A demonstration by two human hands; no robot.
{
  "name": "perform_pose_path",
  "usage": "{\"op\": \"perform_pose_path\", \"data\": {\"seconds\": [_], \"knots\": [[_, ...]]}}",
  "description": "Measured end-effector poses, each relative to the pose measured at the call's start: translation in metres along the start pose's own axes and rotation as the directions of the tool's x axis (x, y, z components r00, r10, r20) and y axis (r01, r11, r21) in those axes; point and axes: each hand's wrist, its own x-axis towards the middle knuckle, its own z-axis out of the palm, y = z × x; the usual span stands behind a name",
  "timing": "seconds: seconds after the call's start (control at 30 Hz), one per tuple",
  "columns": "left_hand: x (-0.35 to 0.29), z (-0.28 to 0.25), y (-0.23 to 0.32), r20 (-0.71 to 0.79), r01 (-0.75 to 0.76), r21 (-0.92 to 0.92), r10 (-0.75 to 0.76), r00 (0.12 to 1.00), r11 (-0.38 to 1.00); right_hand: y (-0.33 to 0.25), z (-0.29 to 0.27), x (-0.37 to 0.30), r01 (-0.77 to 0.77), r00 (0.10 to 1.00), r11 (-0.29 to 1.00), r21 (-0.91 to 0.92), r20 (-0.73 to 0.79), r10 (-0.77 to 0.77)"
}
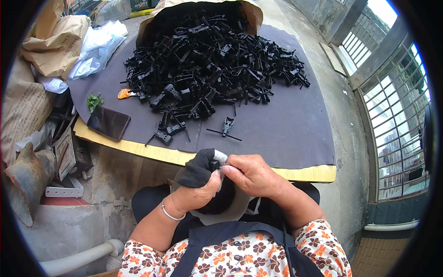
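My left hand [199, 177], in a black glove with white wrapping on one finger, is closed around a small black plastic part [213, 165]. The fingers cover most of that part. Pressed against it from the other side, my right hand [251, 173] is bare and pinches at its end; whatever lies between thumb and forefinger is too small to make out. Both hands meet just above a pale bucket [241, 207] between my knees, dark inside. Beyond them, a single black plastic part [227, 127] with thin arms lies on the grey mat [277, 134].
A large heap of black plastic parts [198, 69] spills from a paper bag [253, 17]. At the left lie a phone [109, 123], green leaves [95, 100] and an orange packet [124, 93]. The table's yellow edge [304, 174] runs before me. Paper sacks [57, 46] stand left.
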Motion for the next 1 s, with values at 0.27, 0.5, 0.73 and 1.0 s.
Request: {"op": "perform_pose_path", "data": {"seconds": [0.27,0.5,0.73,1.0], "knots": [[-0.005,0.015,-0.016,-0.115,-0.330,0.444,0.418,0.901,0.833,0.003,0.010,-0.002,-0.008,1.000,0.999,-0.039,-0.021,0.007],[0.003,-0.006,0.013,0.118,-0.452,0.595,0.484,0.867,0.665,0.006,-0.028,0.007,-0.129,0.989,0.951,-0.282,-0.105,0.103],[0.003,-0.003,-0.004,-0.221,-0.268,0.474,0.408,0.886,0.839,0.028,-0.012,0.005,0.058,0.950,0.770,-0.635,-0.201,-0.238],[0.004,-0.001,-0.001,-0.160,-0.174,0.389,0.252,0.954,0.905,-0.001,-0.001,0.001,0.339,0.908,0.853,-0.398,-0.100,-0.407]]}}
